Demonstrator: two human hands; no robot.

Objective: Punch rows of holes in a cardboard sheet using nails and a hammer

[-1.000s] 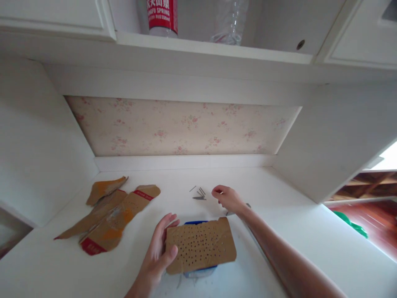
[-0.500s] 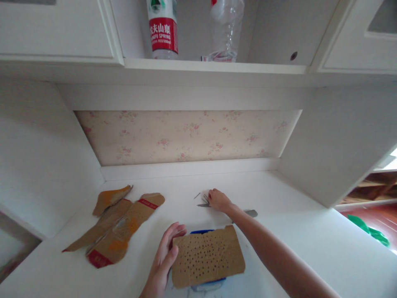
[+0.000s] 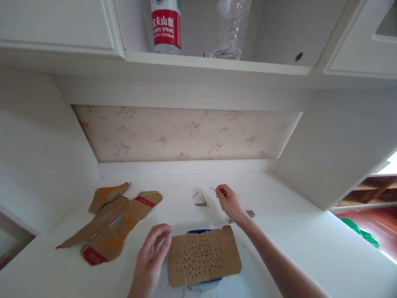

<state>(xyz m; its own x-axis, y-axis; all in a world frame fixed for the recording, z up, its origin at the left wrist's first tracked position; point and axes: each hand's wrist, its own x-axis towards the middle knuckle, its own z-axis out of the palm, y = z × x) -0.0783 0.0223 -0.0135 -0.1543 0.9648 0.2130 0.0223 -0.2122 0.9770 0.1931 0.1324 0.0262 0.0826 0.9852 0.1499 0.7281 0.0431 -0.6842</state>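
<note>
My right hand (image 3: 230, 203) is raised above the counter, its thumb and fingertips pinched on a thin dark nail (image 3: 212, 188) that points out to the left. Several more thin nails (image 3: 202, 201) lie on the counter to the left of that hand. In front of me, a piece of brown cardboard (image 3: 204, 256) full of small holes rests over a blue-rimmed container (image 3: 206, 285). Most of the container is hidden beneath it. My left hand (image 3: 151, 252) is at the cardboard's left edge, open with fingers curved and nothing between them.
Torn cardboard pieces (image 3: 116, 225) lie on the left of the white counter (image 3: 304, 231). A grey flat object (image 3: 249, 213) is partly hidden behind my right wrist. Overhead, a shelf (image 3: 192, 60) holds a red-labelled bottle (image 3: 166, 29) and a clear bottle (image 3: 231, 33).
My right hand has lifted away from the group of nails, up and to the right, with one nail in its fingers. My left hand has drawn slightly left, off the cardboard's edge.
</note>
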